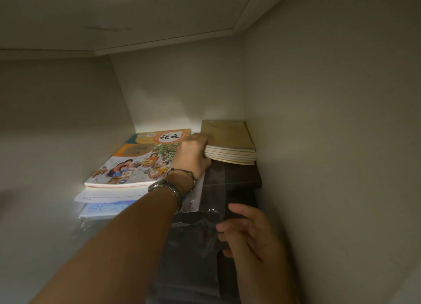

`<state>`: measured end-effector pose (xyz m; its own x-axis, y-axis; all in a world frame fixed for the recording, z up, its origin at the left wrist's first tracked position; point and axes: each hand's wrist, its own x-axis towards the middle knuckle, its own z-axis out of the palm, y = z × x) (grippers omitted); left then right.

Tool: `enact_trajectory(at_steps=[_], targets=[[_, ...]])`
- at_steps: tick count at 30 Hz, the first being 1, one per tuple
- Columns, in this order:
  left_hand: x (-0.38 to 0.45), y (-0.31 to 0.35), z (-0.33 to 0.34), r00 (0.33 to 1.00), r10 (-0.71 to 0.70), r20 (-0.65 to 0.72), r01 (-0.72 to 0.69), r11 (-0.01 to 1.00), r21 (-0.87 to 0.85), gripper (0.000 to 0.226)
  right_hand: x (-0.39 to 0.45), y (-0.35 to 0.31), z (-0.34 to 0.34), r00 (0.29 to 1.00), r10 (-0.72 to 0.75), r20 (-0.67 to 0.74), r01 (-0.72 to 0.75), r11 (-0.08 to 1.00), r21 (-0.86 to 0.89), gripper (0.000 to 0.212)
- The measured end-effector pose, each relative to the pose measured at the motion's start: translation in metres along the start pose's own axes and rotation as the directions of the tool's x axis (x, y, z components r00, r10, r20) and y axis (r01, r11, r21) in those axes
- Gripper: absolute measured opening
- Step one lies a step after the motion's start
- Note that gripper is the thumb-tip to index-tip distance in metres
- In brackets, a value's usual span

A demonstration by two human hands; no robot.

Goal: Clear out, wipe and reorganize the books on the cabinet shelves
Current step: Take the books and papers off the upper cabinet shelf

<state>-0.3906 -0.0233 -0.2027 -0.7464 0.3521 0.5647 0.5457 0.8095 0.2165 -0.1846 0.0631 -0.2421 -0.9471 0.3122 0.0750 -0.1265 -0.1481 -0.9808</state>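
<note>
Inside the cabinet compartment, a stack of tan thin books (230,142) lies at the back right, on top of a dark flat item. My left hand (193,154), with a watch and bracelet at the wrist, grips the left edge of that stack. A colourful illustrated textbook (139,160) tops a pile of white and blue books (102,203) at the back left. My right hand (248,233) hovers lower right, fingers loosely curled, touching a dark item wrapped in clear plastic (193,240); whether it grips it is unclear.
The cabinet's right wall (330,144) stands close beside the tan stack. The back wall (182,94) and the left wall (57,121) enclose the shelf, with the ceiling panel (136,18) above. A lit strip of shelf shows behind the textbook.
</note>
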Motion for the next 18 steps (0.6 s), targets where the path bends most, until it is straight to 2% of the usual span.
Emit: enact_trajectory(at_steps=[13, 16, 18], targets=[[-0.023, 0.003, -0.040, 0.989, 0.141, -0.044, -0.140, 0.990, 0.025, 0.039, -0.002, 0.005, -0.001, 0.994, -0.002, -0.110, 0.006, 0.999, 0.040, 0.030], [-0.038, 0.006, -0.053, 0.978, 0.202, -0.052, -0.200, 0.979, 0.042, 0.039, -0.004, 0.001, -0.001, 0.994, 0.018, -0.112, -0.009, 0.996, 0.085, 0.035], [-0.050, 0.006, -0.064, 0.971, 0.235, -0.054, -0.233, 0.972, 0.036, 0.037, -0.004, -0.002, 0.000, 0.994, 0.038, -0.100, -0.028, 0.995, 0.098, 0.050]])
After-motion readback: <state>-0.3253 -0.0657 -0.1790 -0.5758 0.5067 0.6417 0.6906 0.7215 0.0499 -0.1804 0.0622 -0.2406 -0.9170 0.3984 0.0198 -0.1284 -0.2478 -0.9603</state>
